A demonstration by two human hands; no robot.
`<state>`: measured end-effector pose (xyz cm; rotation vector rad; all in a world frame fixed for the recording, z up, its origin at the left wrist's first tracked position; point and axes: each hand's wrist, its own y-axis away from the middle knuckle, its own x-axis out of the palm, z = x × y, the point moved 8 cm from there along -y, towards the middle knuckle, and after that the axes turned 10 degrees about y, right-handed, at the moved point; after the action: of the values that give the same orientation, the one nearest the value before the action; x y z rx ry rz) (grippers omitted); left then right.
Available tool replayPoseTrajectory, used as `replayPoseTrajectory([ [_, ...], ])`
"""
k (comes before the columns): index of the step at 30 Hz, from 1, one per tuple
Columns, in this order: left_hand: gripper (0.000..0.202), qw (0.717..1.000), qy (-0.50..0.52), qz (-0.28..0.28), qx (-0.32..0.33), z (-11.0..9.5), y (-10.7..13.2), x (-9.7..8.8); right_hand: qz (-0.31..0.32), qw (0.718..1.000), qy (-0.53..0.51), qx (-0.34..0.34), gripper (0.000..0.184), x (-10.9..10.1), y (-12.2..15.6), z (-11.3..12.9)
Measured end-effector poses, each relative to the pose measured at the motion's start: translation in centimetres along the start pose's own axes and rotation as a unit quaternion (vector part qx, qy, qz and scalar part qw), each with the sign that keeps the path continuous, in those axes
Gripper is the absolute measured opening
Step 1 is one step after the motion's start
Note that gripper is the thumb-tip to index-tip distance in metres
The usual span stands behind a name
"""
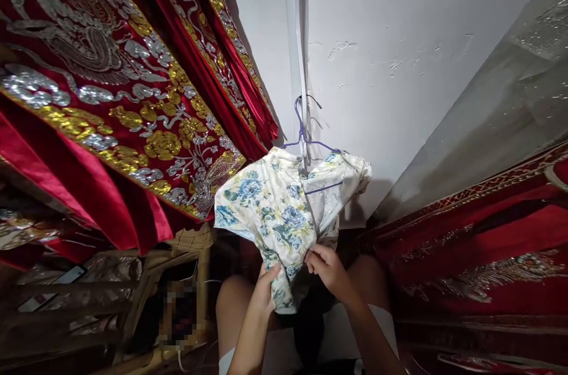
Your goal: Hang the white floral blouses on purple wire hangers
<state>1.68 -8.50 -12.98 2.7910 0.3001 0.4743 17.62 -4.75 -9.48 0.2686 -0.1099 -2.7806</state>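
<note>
A short-sleeved floral shirt (284,209), white with blue flowers and green leaves, hangs in front of me on a purple wire hanger (298,118). Its front gapes at the upper right, where the hanger's lower bar shows inside. My left hand (266,283) grips the shirt's lower left part, the thumb lying over the cloth. At the lower right front edge, my right hand (326,268) pinches the fabric between thumb and fingers. The bottom of the shirt hangs down past my left hand over my lap.
A narrow white upright strip (295,20) runs down the pale wall (399,14) behind the hanger. Red cloth with gold and silver embroidery (160,144) hangs at left. More red embroidered fabric (497,245) lies at right. A wooden stool-like frame (204,286) with a blurred phone stands at lower left.
</note>
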Motion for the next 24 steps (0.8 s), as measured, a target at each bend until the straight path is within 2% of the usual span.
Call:
replayPoseTrajectory([
  [2, 0.053, 0.999, 0.010, -0.050, 0.018, 0.2, -0.9, -2.1, -0.023, 1.000, -0.012, 0.011, 0.032, -0.2, -0.6, 0.1],
  [4, 0.048, 0.983, -0.019, -0.153, 0.095, -0.5, -1.6, -4.5, -0.035, 0.999, -0.013, 0.025, 0.031, -0.8, -0.8, 0.0],
  [5, 0.046, 0.965, -0.049, -0.211, 0.148, -1.1, -1.4, -5.4, -0.037, 0.999, -0.010, 0.033, 0.031, -1.1, -0.7, -0.1],
  [6, 0.043, 0.944, -0.082, -0.253, 0.197, -1.5, -1.0, -5.6, -0.036, 0.998, -0.005, 0.042, 0.031, -1.4, -0.6, -0.3],
  [7, 0.041, 0.929, -0.112, -0.265, 0.233, -1.7, -0.7, -5.1, -0.033, 0.998, 0.000, 0.051, 0.031, -1.6, -0.5, -0.5],
  [8, 0.039, 0.928, -0.138, -0.240, 0.251, -1.4, -0.6, -3.9, -0.027, 0.998, 0.006, 0.058, 0.031, -1.7, -0.3, -0.7],
  [11, 0.030, 0.953, -0.179, -0.039, 0.242, 0.8, -0.8, 2.2, 0.001, 0.998, 0.031, 0.055, 0.030, -1.2, 0.2, -1.1],
  [12, 0.023, 0.955, -0.178, 0.010, 0.237, 1.5, -0.7, 4.0, 0.012, 0.998, 0.037, 0.052, 0.029, -1.0, 0.3, -1.0],
  [13, 0.017, 0.955, -0.172, 0.033, 0.238, 2.0, -0.6, 5.2, 0.022, 0.998, 0.038, 0.049, 0.028, -1.0, 0.2, -0.8],
  [15, 0.019, 0.954, -0.155, 0.027, 0.255, 2.4, -0.5, 6.6, 0.031, 0.998, 0.016, 0.049, 0.027, -1.5, -0.4, 0.4],
  [17, 0.027, 0.950, -0.154, 0.025, 0.270, 2.5, -0.6, 7.5, 0.017, 0.999, -0.032, 0.039, 0.028, -3.1, -1.8, 2.9],
  [20, 0.031, 0.944, -0.176, 0.049, 0.276, 3.2, -0.6, 8.7, -0.054, 0.994, -0.091, -0.016, 0.032, -6.5, -5.1, 9.0],
  [22, 0.030, 0.941, -0.189, 0.049, 0.277, 3.9, -0.8, 9.1, -0.064, 0.992, -0.101, -0.043, 0.031, -7.3, -7.2, 12.9],
  [24, 0.029, 0.937, -0.205, 0.048, 0.278, 4.4, -1.2, 9.3, -0.069, 0.988, -0.114, -0.080, 0.031, -7.1, -8.4, 16.2],
])
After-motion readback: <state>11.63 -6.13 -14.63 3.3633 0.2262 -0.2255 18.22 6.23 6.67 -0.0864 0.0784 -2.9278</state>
